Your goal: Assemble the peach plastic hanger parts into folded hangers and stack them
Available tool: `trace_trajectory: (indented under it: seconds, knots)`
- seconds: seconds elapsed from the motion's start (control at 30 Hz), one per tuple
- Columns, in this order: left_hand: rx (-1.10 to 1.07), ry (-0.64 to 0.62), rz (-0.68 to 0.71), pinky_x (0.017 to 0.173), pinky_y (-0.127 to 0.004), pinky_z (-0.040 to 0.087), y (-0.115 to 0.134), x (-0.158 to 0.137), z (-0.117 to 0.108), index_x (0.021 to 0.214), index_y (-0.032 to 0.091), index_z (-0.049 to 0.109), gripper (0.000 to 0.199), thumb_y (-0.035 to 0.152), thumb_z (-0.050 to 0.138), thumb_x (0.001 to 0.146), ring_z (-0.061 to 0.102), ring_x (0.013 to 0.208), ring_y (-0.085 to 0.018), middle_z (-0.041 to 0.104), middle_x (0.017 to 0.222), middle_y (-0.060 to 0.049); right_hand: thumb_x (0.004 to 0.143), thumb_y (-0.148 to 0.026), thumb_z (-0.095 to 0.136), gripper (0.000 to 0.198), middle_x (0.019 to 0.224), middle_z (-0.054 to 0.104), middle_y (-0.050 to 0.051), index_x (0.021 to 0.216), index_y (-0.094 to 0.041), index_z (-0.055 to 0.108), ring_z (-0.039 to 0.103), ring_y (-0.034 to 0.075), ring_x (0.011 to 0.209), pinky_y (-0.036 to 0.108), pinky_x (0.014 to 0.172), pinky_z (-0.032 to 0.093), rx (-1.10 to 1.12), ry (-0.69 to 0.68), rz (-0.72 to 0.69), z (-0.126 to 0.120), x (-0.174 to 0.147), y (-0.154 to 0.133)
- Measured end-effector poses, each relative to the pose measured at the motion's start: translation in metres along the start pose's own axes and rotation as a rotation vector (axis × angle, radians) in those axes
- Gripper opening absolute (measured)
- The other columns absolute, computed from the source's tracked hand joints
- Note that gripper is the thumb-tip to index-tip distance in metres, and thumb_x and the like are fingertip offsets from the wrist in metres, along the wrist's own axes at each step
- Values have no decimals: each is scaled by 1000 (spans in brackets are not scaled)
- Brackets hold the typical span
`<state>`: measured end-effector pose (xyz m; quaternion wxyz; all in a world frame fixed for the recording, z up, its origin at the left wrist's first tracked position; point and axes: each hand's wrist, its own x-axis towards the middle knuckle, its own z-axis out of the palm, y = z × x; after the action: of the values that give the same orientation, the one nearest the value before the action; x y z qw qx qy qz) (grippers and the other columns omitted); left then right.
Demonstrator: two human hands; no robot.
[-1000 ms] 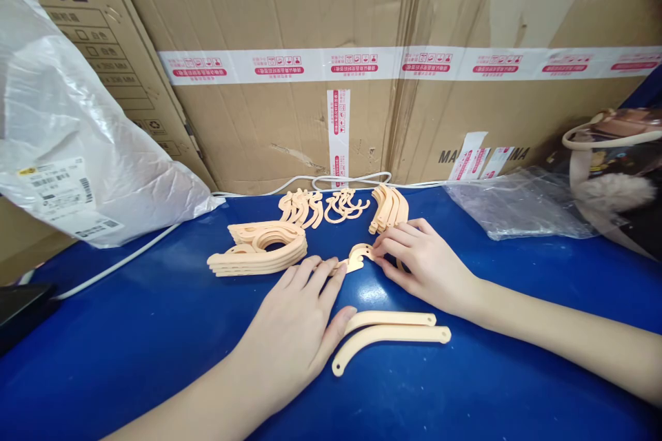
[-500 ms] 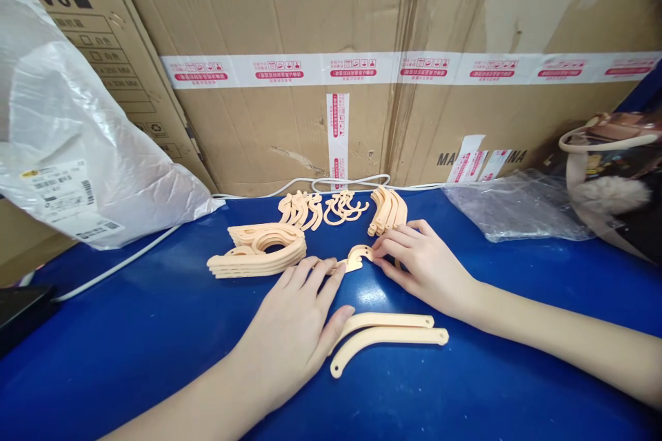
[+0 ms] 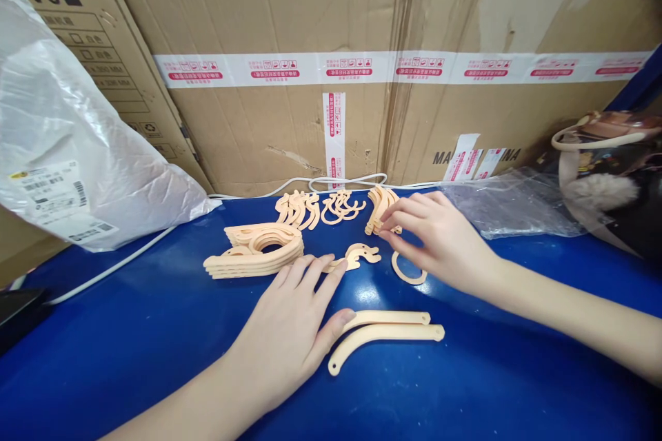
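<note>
My left hand lies palm down with its fingers stretched out. Its fingertips rest at the left end of a small curved peach plastic piece with holes in it. By its thumb are two long curved peach hanger arms, side by side. My right hand hovers with bent fingers apart, its fingertips near a stack of curved peach arms; I see nothing held. Below it lies a peach hook, partly covered by the hand. A pile of larger peach hanger frames sits left of my left fingers.
Small curved pieces and several hooks lie at the back of the blue table. Behind stand cardboard boxes and a white cable. A white parcel bag is left; clear plastic and a dark bag are right.
My right hand has let go of the small curved piece and moved up and right towards the stacked arms, uncovering the hook. My left hand has stayed nearly in place.
</note>
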<state>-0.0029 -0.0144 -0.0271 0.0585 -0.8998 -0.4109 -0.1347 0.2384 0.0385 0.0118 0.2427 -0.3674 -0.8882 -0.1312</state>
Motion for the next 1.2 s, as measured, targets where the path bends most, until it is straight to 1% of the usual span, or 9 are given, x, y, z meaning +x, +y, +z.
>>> trace_trajectory:
  seconds: [0.13, 0.23, 0.33, 0.43, 0.53, 0.8, 0.97, 1.1, 1.2]
  knots:
    - [-111, 31, 35, 99, -47, 35, 2, -1, -6, 134, 18, 44, 40, 34, 39, 98, 42, 117, -29, 51, 130, -10, 95, -23, 49, 17, 82, 64, 3, 89, -18, 64, 55, 18, 74, 32, 68, 32, -108, -114, -104, -16, -2, 10]
    - [-222, 22, 97, 90, -40, 39, 5, -1, -13, 116, 19, 52, 24, 30, 43, 96, 48, 105, -25, 56, 113, -7, 93, -19, 50, 15, 80, 62, 5, 91, -17, 66, 53, 19, 71, 31, 65, 32, -236, -191, -167, -9, -16, 17]
    - [-266, -50, 149, 71, -34, 40, 9, 0, -18, 92, 19, 51, 14, 32, 55, 88, 50, 83, -21, 55, 90, -3, 90, -14, 52, 22, 90, 61, 7, 108, -16, 64, 54, 20, 76, 31, 68, 35, -289, -210, -207, 5, -31, 24]
    - [-254, -178, 183, 60, -30, 34, 11, 0, -19, 81, 20, 43, 15, 27, 56, 84, 48, 73, -19, 52, 82, 0, 90, -13, 53, 30, 97, 59, 8, 118, -16, 60, 55, 20, 76, 31, 69, 38, -285, -217, -221, 14, -38, 31]
    - [-248, -247, 181, 57, -29, 32, 10, 2, -17, 77, 21, 38, 15, 20, 49, 86, 47, 69, -16, 50, 79, 1, 91, -12, 51, 28, 96, 58, 7, 117, -16, 60, 54, 19, 74, 31, 69, 40, -290, -215, -249, 17, -39, 35]
    - [-272, -216, 102, 56, -27, 31, 6, 5, -14, 86, 21, 42, 9, 24, 44, 94, 50, 70, -16, 50, 84, 1, 92, -8, 44, 20, 86, 59, 7, 99, -13, 62, 51, 21, 72, 33, 64, 34, -399, -192, -411, 11, -34, 26]
    - [-288, -225, 117, 57, -26, 33, 7, 4, -17, 87, 21, 44, 10, 28, 46, 94, 52, 73, -16, 50, 86, 0, 94, -16, 42, 17, 81, 61, 6, 93, -15, 59, 52, 19, 71, 32, 65, 35, -183, -120, -241, 6, -33, 15]
    - [-280, -213, 125, 58, -27, 36, 9, 4, -15, 88, 21, 45, 9, 27, 45, 94, 52, 75, -17, 50, 88, 0, 95, -25, 44, 12, 89, 64, 5, 94, -18, 54, 57, 17, 77, 30, 68, 40, 302, -106, 45, 3, -33, 3]
    - [-290, -200, 145, 61, -27, 38, 12, 5, -12, 87, 21, 45, 8, 24, 44, 94, 52, 78, -16, 50, 92, -1, 94, -34, 50, 16, 85, 63, 2, 91, -19, 54, 57, 16, 75, 28, 67, 43, 723, -177, 278, 6, -32, -6]
